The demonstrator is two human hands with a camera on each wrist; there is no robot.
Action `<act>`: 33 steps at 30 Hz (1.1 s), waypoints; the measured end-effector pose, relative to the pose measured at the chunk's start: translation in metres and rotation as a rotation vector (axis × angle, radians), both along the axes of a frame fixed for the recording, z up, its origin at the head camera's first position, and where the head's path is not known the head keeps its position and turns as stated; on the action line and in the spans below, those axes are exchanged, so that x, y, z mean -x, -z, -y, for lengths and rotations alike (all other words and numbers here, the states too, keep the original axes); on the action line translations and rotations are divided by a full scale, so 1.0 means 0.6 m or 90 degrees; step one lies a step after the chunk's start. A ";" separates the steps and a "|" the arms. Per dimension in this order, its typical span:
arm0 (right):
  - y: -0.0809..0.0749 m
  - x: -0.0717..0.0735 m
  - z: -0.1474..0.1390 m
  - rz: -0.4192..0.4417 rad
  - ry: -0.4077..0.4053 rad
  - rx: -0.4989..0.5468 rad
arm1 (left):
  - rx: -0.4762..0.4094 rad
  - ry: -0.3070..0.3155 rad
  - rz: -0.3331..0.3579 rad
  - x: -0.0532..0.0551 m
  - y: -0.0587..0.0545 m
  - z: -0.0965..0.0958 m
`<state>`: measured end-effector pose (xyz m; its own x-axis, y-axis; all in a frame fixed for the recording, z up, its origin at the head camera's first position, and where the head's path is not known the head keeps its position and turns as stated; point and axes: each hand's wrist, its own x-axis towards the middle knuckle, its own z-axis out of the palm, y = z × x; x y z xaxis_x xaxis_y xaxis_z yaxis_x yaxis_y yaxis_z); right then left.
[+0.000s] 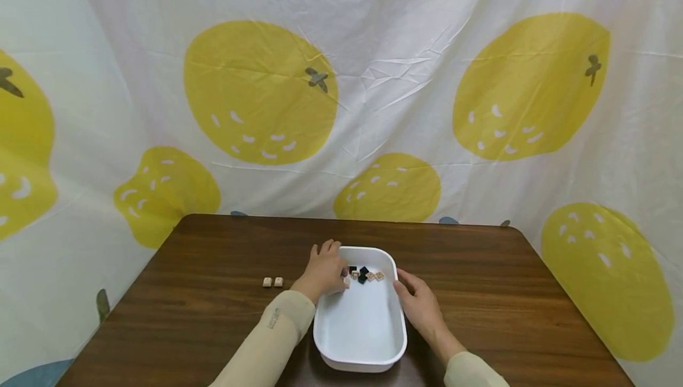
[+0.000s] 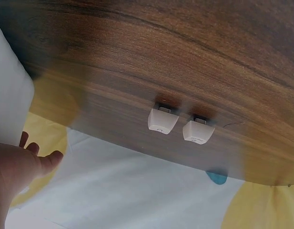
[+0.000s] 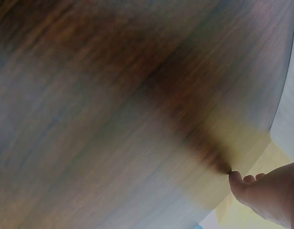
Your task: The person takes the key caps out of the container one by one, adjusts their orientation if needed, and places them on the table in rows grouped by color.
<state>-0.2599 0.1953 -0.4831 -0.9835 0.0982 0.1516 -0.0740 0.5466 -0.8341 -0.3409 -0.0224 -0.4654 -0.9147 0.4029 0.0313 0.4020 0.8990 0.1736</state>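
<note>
A deep white plastic tray (image 1: 360, 322) stands on the table. Several beige keycaps (image 1: 379, 275) and black keycaps (image 1: 363, 278) lie inside toward its far end. My left hand (image 1: 322, 271) reaches over the tray's left wall. Its thumb and index finger pinch a pale keycap (image 1: 347, 283), while the other fingers stretch toward the far rim. On the tray's right side, my right hand (image 1: 421, 304) holds the rim, thumb on top and fingers along the outer wall. Two pale keycaps (image 2: 162, 121) sit side by side on the tabletop, left of the left hand.
A dark brown wooden table (image 1: 496, 310) carries everything, its far edge close to a hanging white cloth (image 1: 384, 96) printed with yellow lemons. Long pale sleeves (image 1: 272, 333) cover both forearms. Table surface extends on both sides of the tray.
</note>
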 end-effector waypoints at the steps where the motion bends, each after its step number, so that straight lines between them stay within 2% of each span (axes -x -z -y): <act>1: 0.000 0.000 0.000 0.000 0.000 0.001 | 0.001 0.000 0.000 0.000 0.000 0.000; 10: -0.003 -0.001 0.003 0.006 0.005 0.004 | -0.036 0.001 -0.007 -0.005 -0.004 0.002; 17: -0.004 -0.002 0.004 -0.012 0.001 -0.003 | -0.080 0.027 -0.043 0.001 -0.005 0.005; 21: -0.004 -0.002 0.005 -0.009 0.004 -0.005 | -0.103 0.035 -0.063 0.007 -0.020 0.015; 25: -0.003 -0.002 0.007 -0.011 0.009 -0.005 | -0.139 0.031 -0.062 0.015 -0.044 0.036; 28: -0.003 -0.003 0.008 -0.011 0.009 -0.008 | -0.162 0.019 -0.060 0.019 -0.061 0.060; 33: -0.004 -0.006 0.009 -0.001 0.010 -0.009 | -0.163 -0.001 -0.079 0.022 -0.082 0.115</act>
